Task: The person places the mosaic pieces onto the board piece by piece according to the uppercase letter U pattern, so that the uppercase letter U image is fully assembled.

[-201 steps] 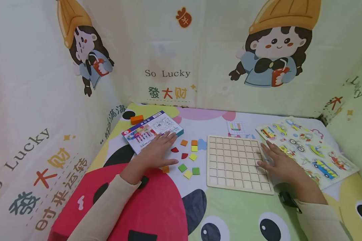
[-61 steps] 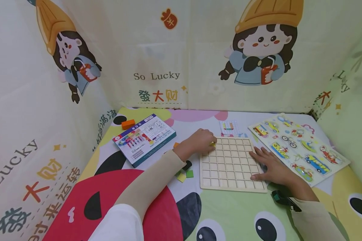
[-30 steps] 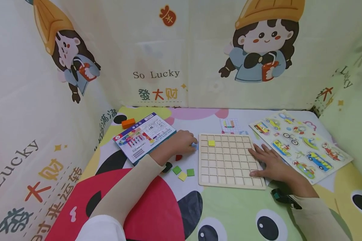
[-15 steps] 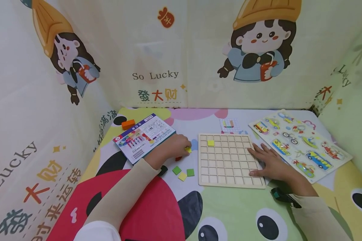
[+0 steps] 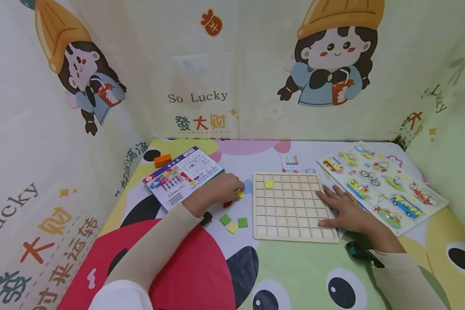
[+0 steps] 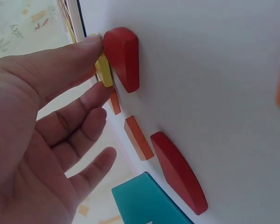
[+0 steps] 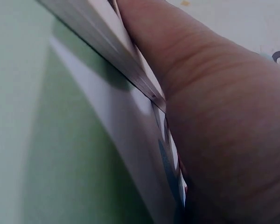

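Note:
My left hand [image 5: 225, 189] pinches a yellow square tile [image 6: 104, 71] between thumb and fingertip, just left of the wooden grid board [image 5: 290, 215]. Beside the thumb in the left wrist view stands a red curved-edge piece [image 6: 123, 58]; a second red piece [image 6: 179, 175] and orange tiles [image 6: 139, 138] lie beyond. Another yellow tile [image 5: 269, 184] sits in a cell near the board's upper left. My right hand [image 5: 345, 211], fingers spread, rests on the board's right edge. Its fingertips are out of sight in the right wrist view.
Two green tiles [image 5: 242, 222] and a yellow tile [image 5: 232, 228] lie near the board's left side. A flat box [image 5: 184, 176] and an orange block [image 5: 162, 160] are at the back left. A pattern card [image 5: 292, 161] lies behind the board, a vehicle picture board [image 5: 383, 189] to the right.
My left hand has left a yellow tile on the grid board, moved back left to the loose pieces and taken hold of another yellow tile. My right hand stays at the board's edge.

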A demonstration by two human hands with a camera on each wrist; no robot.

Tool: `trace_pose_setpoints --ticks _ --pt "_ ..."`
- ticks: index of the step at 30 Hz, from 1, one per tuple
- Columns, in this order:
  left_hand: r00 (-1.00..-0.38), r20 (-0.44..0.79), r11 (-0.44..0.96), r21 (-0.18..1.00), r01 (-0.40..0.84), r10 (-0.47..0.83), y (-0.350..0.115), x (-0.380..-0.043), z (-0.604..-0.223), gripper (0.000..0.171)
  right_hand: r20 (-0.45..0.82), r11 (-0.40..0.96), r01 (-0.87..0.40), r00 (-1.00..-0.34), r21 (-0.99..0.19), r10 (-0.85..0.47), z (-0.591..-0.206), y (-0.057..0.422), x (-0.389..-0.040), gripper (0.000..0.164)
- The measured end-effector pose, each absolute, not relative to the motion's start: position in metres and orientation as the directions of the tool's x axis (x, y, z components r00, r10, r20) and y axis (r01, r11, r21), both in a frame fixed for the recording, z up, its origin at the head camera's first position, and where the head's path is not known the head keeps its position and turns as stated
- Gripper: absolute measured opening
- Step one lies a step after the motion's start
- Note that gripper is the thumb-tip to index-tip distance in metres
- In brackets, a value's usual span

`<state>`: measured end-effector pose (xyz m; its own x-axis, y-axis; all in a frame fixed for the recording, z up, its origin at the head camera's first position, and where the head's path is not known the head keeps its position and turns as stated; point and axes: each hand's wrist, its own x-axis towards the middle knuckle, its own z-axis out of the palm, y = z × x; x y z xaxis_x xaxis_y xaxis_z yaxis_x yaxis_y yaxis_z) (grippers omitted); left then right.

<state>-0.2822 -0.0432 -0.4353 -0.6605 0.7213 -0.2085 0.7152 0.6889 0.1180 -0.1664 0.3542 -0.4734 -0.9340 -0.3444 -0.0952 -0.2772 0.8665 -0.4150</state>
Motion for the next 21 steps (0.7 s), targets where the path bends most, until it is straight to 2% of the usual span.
trace_pose_setpoints --ticks 8,14,21 --pt "-0.647 -0.124 0.659 0.117 0.743 0.752 -0.037 -0.279 -0.428 0.037 -0.096 0.867 -0.28 -0.933 -0.411 -0.347 -0.472 0.353 -0.166 0.107" --pt "-0.611 -0.079 0.616 0.108 0.78 0.788 -0.024 -0.28 -0.427 0.029 -0.081 0.865 -0.29 -0.933 -0.41 -0.351 -0.472 0.355 -0.166 0.105" --pt "-0.666 -0.117 0.676 0.107 0.729 0.737 -0.025 -0.289 -0.428 0.037 -0.076 0.86 -0.3 -0.929 -0.413 -0.361 -0.473 0.356 -0.167 0.106"
